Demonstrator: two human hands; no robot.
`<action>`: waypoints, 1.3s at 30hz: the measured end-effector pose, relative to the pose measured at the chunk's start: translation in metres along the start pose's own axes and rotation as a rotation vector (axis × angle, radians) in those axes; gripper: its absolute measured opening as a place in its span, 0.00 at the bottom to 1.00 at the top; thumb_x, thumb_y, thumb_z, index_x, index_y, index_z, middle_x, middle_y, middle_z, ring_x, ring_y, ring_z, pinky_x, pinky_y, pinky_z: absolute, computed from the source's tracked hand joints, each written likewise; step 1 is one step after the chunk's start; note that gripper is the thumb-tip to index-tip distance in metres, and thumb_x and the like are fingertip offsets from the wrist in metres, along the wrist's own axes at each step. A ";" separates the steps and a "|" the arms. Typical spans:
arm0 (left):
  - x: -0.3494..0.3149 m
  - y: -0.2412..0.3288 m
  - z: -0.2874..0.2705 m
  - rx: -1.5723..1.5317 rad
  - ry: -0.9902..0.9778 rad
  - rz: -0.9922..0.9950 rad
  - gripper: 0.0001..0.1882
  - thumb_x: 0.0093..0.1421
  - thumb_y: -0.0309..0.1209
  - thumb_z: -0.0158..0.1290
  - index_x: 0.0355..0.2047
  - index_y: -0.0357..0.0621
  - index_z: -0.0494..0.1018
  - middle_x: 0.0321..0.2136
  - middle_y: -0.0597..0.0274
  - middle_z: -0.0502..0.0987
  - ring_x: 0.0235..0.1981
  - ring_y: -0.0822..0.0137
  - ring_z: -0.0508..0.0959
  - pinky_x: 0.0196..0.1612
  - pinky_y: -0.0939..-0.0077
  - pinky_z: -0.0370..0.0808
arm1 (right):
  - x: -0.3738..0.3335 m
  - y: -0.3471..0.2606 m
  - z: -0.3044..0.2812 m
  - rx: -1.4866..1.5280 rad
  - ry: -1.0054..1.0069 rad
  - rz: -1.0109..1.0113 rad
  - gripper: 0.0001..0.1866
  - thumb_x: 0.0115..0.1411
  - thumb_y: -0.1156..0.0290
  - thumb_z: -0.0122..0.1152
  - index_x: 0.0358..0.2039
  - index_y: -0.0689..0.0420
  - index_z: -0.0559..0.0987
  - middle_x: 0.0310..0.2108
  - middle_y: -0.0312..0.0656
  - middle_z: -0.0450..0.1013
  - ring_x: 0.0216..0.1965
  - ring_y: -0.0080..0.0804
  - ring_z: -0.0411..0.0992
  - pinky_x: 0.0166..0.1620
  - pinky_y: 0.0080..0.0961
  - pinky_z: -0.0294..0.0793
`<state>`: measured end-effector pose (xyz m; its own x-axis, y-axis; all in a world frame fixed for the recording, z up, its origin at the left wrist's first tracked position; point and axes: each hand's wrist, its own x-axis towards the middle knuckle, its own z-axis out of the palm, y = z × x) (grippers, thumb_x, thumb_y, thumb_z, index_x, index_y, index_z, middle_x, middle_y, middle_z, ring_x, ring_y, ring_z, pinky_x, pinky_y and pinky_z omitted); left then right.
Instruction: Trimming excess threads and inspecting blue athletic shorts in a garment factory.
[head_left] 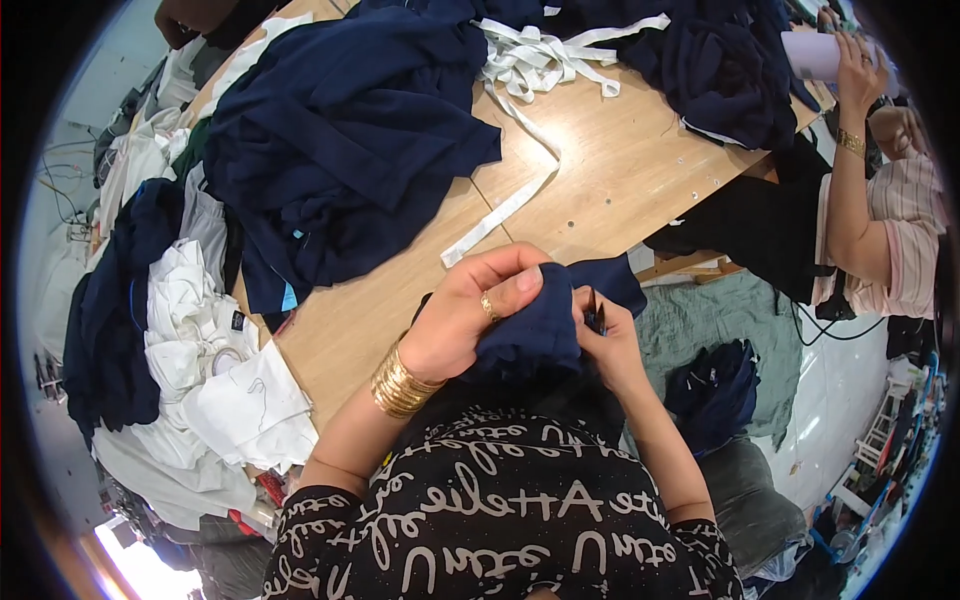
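My left hand, with a ring and gold bangles on the wrist, is closed on a dark navy cloth garment held close to my body. Its thumb presses on top of the fabric. My right hand is at the garment's right side, fingers curled round small dark thread snips whose pointed tips stick up. A flap of the same navy cloth spreads beyond the right fingers. The snips' handles are mostly hidden in the hand.
A wooden table bears a big navy garment pile, tangled white tape and more navy cloth. White garments heap at the left. At the right, another person's arm holds a pale cylinder.
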<state>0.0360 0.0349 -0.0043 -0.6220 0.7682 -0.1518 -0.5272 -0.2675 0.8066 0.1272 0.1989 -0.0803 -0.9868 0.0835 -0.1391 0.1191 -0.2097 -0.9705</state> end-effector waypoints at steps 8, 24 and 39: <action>-0.011 0.015 0.008 0.307 0.049 0.009 0.12 0.63 0.34 0.44 0.36 0.36 0.70 0.26 0.76 0.68 0.28 0.86 0.63 0.32 0.91 0.62 | -0.004 -0.082 -0.022 -0.693 0.225 -0.141 0.20 0.50 0.66 0.63 0.42 0.57 0.70 0.31 0.40 0.71 0.32 0.31 0.71 0.37 0.23 0.69; -0.015 0.021 0.022 0.699 0.092 0.123 0.10 0.61 0.33 0.47 0.33 0.37 0.71 0.22 0.67 0.71 0.25 0.79 0.67 0.31 0.85 0.66 | -0.021 -0.126 0.014 -1.000 0.033 -0.518 0.13 0.46 0.68 0.65 0.30 0.60 0.73 0.21 0.38 0.69 0.18 0.32 0.66 0.22 0.23 0.64; -0.016 0.019 0.020 0.702 0.090 0.138 0.09 0.60 0.31 0.47 0.32 0.37 0.72 0.23 0.65 0.72 0.26 0.77 0.69 0.32 0.84 0.66 | -0.024 -0.123 0.015 -1.044 0.083 -0.535 0.11 0.47 0.69 0.64 0.29 0.59 0.73 0.19 0.37 0.68 0.17 0.32 0.66 0.21 0.23 0.63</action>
<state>0.0472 0.0295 0.0245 -0.7174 0.6953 -0.0439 0.0377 0.1017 0.9941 0.1341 0.2085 0.0457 -0.9328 -0.0097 0.3604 -0.2377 0.7680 -0.5946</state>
